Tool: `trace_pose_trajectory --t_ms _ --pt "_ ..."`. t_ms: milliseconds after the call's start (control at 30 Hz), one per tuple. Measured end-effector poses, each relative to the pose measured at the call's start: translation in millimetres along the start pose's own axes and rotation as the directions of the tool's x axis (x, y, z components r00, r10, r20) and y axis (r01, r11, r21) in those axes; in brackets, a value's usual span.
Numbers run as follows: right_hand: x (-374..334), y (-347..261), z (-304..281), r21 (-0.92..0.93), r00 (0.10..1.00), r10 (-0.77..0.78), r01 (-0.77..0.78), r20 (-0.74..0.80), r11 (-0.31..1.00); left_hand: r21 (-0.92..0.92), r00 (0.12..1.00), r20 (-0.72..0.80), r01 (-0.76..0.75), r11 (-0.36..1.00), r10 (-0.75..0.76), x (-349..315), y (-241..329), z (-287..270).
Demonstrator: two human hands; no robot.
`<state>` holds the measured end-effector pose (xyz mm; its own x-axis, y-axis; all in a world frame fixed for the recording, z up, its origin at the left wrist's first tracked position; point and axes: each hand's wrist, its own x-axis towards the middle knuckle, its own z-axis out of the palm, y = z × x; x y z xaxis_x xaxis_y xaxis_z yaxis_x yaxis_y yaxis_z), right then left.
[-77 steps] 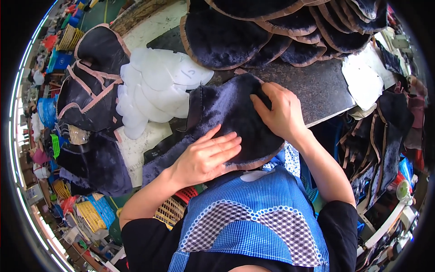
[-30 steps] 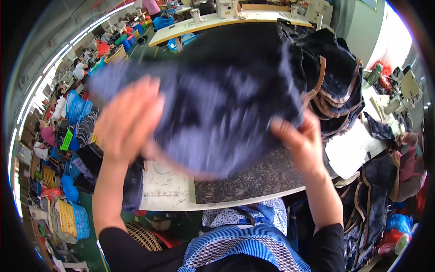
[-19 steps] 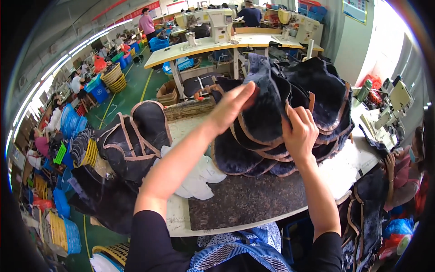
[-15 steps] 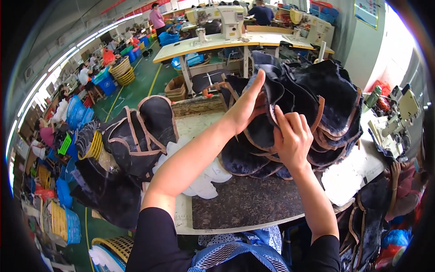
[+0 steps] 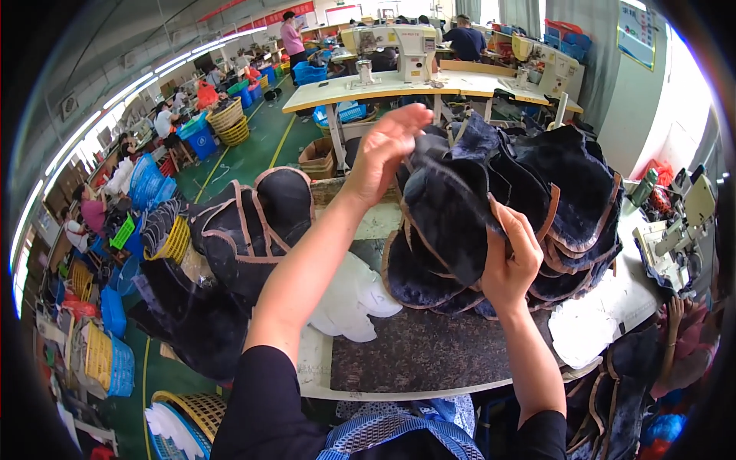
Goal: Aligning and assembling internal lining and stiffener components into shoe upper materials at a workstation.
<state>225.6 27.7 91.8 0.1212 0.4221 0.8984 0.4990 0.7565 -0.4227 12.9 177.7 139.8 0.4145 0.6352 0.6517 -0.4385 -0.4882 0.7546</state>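
Note:
A black, fuzzy-faced shoe-upper piece [image 5: 445, 211] is held up over the worktable, its edge pinched by my right hand [image 5: 512, 257] between thumb and fingers. At the piece's upper left end is my left hand [image 5: 381, 157], slightly blurred, its fingers apart; whether they touch the piece is unclear. Behind and right of it, a heap of similar black pieces with tan edging [image 5: 575, 176] overlaps on the table. White curved sheets [image 5: 353, 303] lie under my left forearm.
A dark patterned mat [image 5: 422, 353] covers the table's near part. More tan-edged black pieces [image 5: 257, 211] rest at the left. A white stack [image 5: 583, 330] lies right of my right forearm, near another person's arm [image 5: 675, 337]. Sewing machines [image 5: 416, 52] stand on a bench beyond.
The black piece has swung open, its fuzzy face now toward me. My left hand has shifted left and up, fingers away from the piece. The whole view has shifted slightly.

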Motion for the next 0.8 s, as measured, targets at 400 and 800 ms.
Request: trace_pose_trajectory --t_ms 400,800 --pt "-7 -113 68 0.456 0.875 -0.185 -0.046 0.448 0.889 -0.469 0.984 0.175 0.102 0.877 -0.022 -56 48 10" --pt "19 -126 95 0.302 0.448 -0.003 -0.598 0.894 0.743 -0.548 0.995 0.099 0.074 0.833 -0.023 -131 145 13"
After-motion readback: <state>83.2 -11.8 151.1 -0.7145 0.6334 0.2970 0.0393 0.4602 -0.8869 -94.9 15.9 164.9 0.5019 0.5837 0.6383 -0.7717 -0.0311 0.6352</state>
